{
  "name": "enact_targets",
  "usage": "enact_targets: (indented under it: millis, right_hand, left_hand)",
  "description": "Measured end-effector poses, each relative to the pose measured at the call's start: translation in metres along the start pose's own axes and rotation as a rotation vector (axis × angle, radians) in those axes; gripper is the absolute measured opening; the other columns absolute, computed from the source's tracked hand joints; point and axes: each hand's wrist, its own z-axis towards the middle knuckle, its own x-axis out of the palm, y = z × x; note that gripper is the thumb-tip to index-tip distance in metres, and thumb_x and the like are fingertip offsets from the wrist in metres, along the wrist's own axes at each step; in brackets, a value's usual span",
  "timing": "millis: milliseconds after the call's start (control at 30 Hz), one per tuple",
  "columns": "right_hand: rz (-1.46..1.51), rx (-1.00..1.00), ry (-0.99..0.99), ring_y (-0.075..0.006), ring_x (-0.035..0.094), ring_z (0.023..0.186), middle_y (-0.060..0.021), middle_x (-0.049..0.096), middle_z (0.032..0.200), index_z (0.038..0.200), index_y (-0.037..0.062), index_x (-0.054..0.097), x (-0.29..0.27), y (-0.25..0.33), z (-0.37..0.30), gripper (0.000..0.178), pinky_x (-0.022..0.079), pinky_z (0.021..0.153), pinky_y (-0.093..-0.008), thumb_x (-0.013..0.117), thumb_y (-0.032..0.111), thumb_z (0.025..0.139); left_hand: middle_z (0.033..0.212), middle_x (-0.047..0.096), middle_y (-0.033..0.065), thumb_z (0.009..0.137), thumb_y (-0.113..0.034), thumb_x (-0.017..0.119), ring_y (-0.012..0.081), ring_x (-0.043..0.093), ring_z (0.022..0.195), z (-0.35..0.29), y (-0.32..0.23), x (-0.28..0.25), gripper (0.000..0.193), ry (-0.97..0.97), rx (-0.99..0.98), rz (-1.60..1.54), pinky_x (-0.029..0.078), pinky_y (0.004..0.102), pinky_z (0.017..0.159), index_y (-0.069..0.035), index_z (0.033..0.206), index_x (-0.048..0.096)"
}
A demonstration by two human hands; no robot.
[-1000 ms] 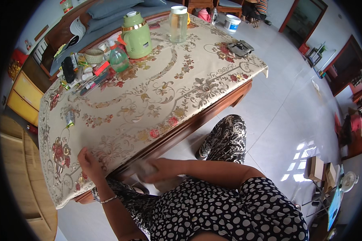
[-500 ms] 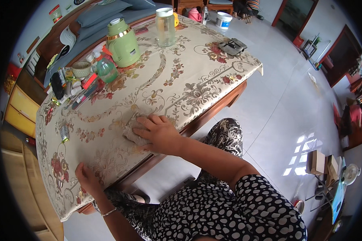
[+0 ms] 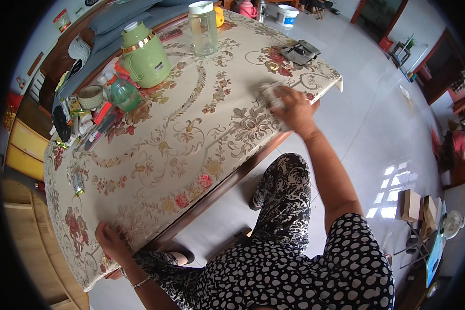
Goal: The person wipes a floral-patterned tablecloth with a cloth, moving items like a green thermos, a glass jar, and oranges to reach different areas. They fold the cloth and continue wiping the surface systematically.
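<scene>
We judged the wiping underway, its finished share unclear, with the stretch under the clutter (image 3: pixel 62 124) left of the green flask (image 3: pixel 149 64) likely remaining; the bowl (image 3: pixel 91 97) there showed no clear contents. Nearer us than the flask, the left hand (image 3: pixel 113 242) lay curled, its grip uncertain. Right of the flask stood a seemingly empty jug (image 3: pixel 203 33), and farther right the right hand (image 3: pixel 294 111) grasped a grey rag (image 3: pixel 267 94) over the tablecloth (image 3: pixel 155 129).

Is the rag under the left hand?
No, the rag is under the right hand, while the left hand is apart from it, at the near edge of the tablecloth.
</scene>
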Motion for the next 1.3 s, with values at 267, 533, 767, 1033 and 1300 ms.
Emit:
enact_targets:
  millis: [267,533,767,1033,1300]
  right_hand:
    - [-0.196,0.347,0.100,-0.0310,0.046,0.117,-0.0028,0.054,0.128,0.123,0.0242,0.060,-0.015,-0.063,0.032,0.050,0.039,0.095,-0.0484,0.068,0.043,0.078]
    - [0.020,-0.141,0.073,-0.0310,0.050,0.107,-0.0061,0.054,0.121,0.119,0.0170,0.059,-0.007,0.068,0.010,0.049,0.045,0.089,-0.0455,0.070,0.037,0.076]
    - [0.343,-0.585,0.150,-0.0297,0.048,0.107,-0.0094,0.052,0.115,0.114,0.0122,0.059,-0.003,0.262,-0.030,0.046,0.043,0.087,-0.0429,0.067,0.034,0.075]
    - [0.428,-0.954,0.209,-0.0312,0.043,0.121,-0.0118,0.045,0.132,0.126,0.0142,0.051,0.006,0.390,-0.072,0.045,0.041,0.092,-0.0446,0.054,0.036,0.087]
    - [0.288,-0.555,0.410,-0.0298,0.038,0.127,-0.0058,0.040,0.140,0.133,0.0222,0.047,0.052,0.304,0.049,0.048,0.035,0.103,-0.0481,0.052,0.037,0.088]
  left_hand:
    - [0.110,0.058,0.0122,0.096,-0.010,0.050,0.0227,0.057,0.094,0.001,0.020,0.006,0.018,-0.001,0.150,0.070,0.051,0.0312,0.075,0.000,0.110,0.057]
    - [0.112,0.057,0.0113,0.096,-0.008,0.048,0.0208,0.059,0.093,-0.004,-0.021,0.010,0.016,0.041,-0.226,-0.259,0.051,0.0282,0.067,0.000,0.108,0.056]
    - [0.107,0.059,0.0158,0.092,-0.002,0.049,0.0312,0.058,0.099,-0.008,-0.001,0.005,0.015,-0.038,-0.055,-0.150,0.048,0.0396,0.084,-0.001,0.105,0.057]
    - [0.109,0.058,0.0189,0.090,-0.003,0.051,0.0363,0.056,0.101,0.000,0.009,0.009,0.016,-0.077,0.307,0.172,0.047,0.0434,0.086,-0.001,0.105,0.057]
    - [0.116,0.054,0.0194,0.091,-0.002,0.050,0.0359,0.054,0.105,-0.006,-0.012,0.007,0.015,-0.048,0.264,0.179,0.048,0.0432,0.086,-0.001,0.105,0.057]
